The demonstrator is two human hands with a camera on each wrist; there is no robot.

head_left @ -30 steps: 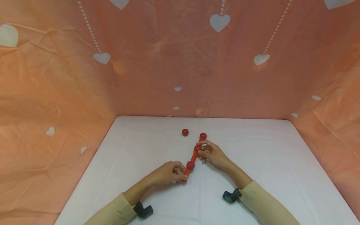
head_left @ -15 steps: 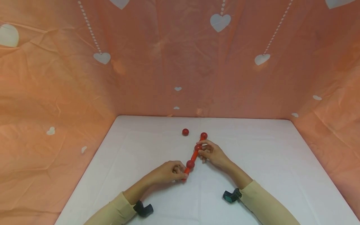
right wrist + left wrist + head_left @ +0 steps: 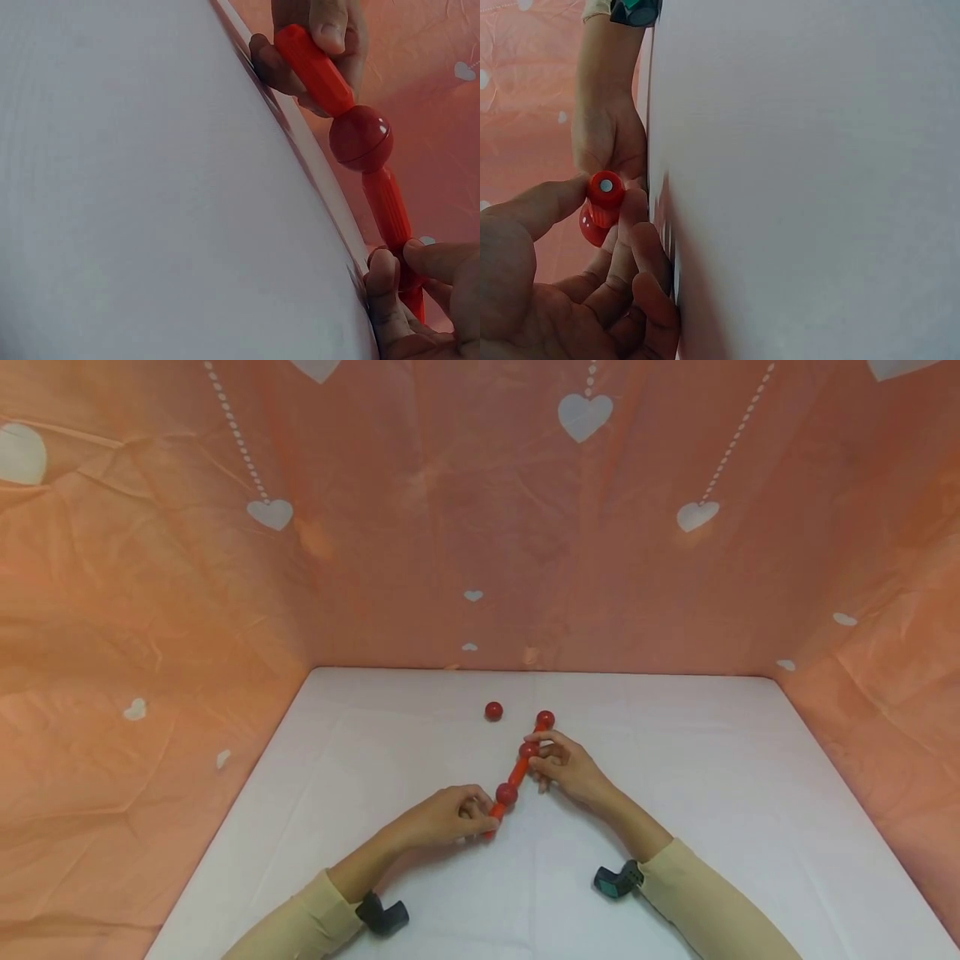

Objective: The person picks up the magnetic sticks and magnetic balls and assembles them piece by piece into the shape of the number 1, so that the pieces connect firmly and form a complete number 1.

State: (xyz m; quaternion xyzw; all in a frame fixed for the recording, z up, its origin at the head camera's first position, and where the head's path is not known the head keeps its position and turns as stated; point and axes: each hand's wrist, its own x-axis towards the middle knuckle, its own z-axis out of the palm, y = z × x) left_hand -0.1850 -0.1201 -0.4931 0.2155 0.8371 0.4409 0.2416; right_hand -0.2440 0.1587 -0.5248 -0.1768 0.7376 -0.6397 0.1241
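A chain of orange-red rods joined by dark red balls slants between my hands in the head view. My left hand [image 3: 453,816] pinches the near end rod [image 3: 315,71] between thumb and fingers. That rod's free end [image 3: 606,185] shows a silvery round disc in the left wrist view. Beyond it come a ball [image 3: 361,139] and a second rod [image 3: 388,206]. My right hand [image 3: 567,768] grips the chain at the middle ball [image 3: 528,750], partly covering it. Another ball [image 3: 545,719] caps the far end, past my right fingers.
One loose red ball [image 3: 493,712] lies on the white table [image 3: 375,735] to the left of the chain's far end. Orange cloth with white hearts [image 3: 585,417] rises behind and at both sides. Each wrist wears a small dark camera [image 3: 618,881].
The chain has shifted slightly away from the person, its far ball edging right. Both hands keep their hold and have barely moved. The loose ball stays put.
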